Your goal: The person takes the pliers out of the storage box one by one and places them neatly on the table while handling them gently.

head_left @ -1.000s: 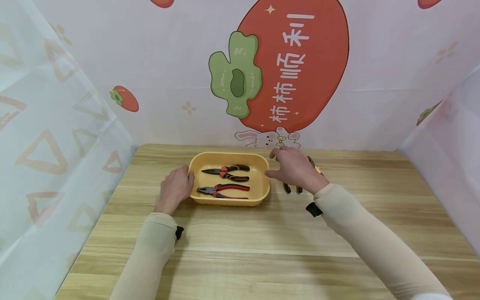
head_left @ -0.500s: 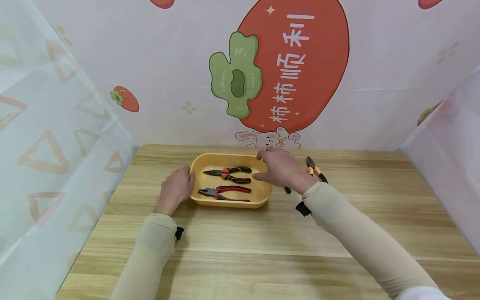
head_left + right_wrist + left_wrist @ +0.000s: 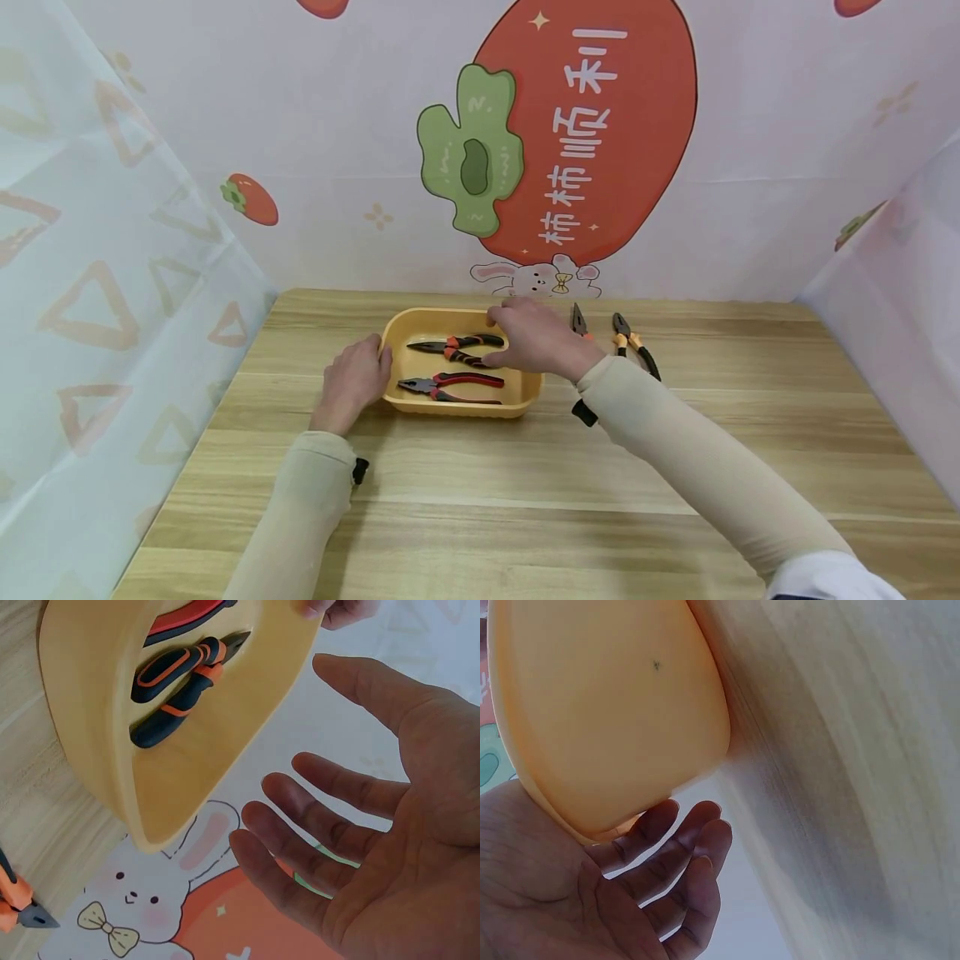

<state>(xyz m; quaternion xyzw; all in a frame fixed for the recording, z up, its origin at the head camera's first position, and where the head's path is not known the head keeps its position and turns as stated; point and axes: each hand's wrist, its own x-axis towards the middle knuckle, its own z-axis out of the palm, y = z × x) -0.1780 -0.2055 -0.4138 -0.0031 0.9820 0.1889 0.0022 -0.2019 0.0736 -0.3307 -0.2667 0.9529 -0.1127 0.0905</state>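
Note:
A yellow plastic box point(image 3: 442, 409) rests near the back of the wooden table. Inside lie needle-nose pliers point(image 3: 431, 347) with black-and-orange handles and, in front of them, combination pliers point(image 3: 420, 386) with red handles. My left hand point(image 3: 351, 379) holds the box's left end by the rim; in the left wrist view its fingers point(image 3: 667, 855) curve loosely outside the wall. Over the right end hovers my right hand point(image 3: 536, 337), overlapping the handle ends of the needle-nose pliers in the head view. The right wrist view shows its fingers point(image 3: 322, 817) spread, with nothing between them.
Right of the box, another needle-nose pliers point(image 3: 578, 322) lies partly hidden behind my right hand. Beside it lie pliers point(image 3: 622, 329) with yellow-and-black handles. A printed backdrop point(image 3: 337, 125) stands along the table's back edge.
My right hand has moved left, from beside the box to over its right end, uncovering the two pliers on the table. The box has shifted very slightly right and towards me.

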